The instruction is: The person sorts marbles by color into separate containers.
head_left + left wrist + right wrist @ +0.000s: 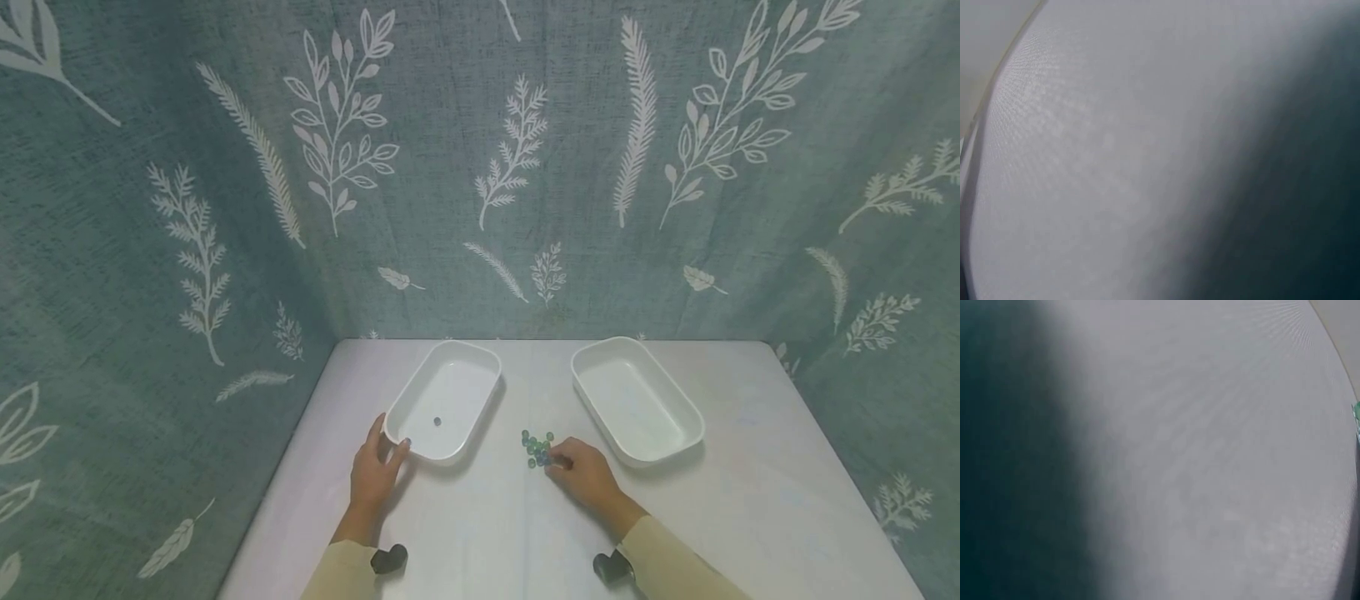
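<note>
Green and blue glass marbles (533,448) lie in a loose cluster on the white table. At the cluster's right side, my right hand (588,477) has curled fingers and pinches at a blue marble (545,459), partly hidden by the fingertips. My left hand (374,475) holds the near left corner of a white tray (481,406), fingers along its left side and thumb at the near rim. Inside that tray lies one dark bluish marble (437,422); a small blue spot shows beside the thumb. Both wrist views are blurred and show neither hand.
A second white tray (677,417) stands at an angle to the right of the marbles. The white table (480,533) ends at a green-blue leaf-patterned curtain (450,250) behind and at both sides. A dark heart-shaped piece sits at each wrist.
</note>
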Motion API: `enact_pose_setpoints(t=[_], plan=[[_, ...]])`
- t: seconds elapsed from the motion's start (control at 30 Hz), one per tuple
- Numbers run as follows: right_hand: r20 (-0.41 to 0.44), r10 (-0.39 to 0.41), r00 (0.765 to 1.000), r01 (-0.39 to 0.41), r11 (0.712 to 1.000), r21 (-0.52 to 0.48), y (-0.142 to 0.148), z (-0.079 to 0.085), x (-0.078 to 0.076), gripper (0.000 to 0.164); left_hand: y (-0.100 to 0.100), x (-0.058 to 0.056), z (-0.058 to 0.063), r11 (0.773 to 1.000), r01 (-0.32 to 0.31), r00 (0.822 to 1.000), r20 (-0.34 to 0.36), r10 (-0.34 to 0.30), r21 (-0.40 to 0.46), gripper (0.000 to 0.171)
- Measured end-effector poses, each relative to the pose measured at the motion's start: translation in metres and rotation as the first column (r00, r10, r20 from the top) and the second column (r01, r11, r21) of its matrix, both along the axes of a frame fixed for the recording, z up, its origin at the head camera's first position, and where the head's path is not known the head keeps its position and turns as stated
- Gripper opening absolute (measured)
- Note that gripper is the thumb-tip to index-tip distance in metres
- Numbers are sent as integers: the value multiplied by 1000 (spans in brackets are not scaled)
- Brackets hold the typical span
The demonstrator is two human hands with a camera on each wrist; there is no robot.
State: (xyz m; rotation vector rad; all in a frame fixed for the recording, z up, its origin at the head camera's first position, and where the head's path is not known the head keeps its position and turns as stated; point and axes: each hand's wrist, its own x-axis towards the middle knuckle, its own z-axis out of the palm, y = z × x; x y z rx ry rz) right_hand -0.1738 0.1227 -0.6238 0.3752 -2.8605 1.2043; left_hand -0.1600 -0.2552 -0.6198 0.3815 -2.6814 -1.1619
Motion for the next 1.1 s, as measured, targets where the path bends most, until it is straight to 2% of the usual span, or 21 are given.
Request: enact_pose_setpoints(t=[0.13,0.33,0.47,0.77,1.1], plan=[[-8,15,1000,-15,1000,4,-1,1,1,18,-2,0,-1,1000,6,1000,-16,-6,4,79],[-8,28,1000,-27,998,59,-2,-2,2,19,-1,0,-2,1000,-3,1000,-29,2,-12,77],[-14,28,1000,-27,999,45,-2,-1,2,18,0,0,-3,1000,-1,1000,-26,1,-18,78],[107,18,994,-15,999,-30,-2,2,0,18,-1,1,-1,1000,7,1000,-17,-7,-9,77],[129,142,981,-143,990,-4,6,4,-5,23,-2,0,-4,1000,3,999,-41,-4,-18,77]])
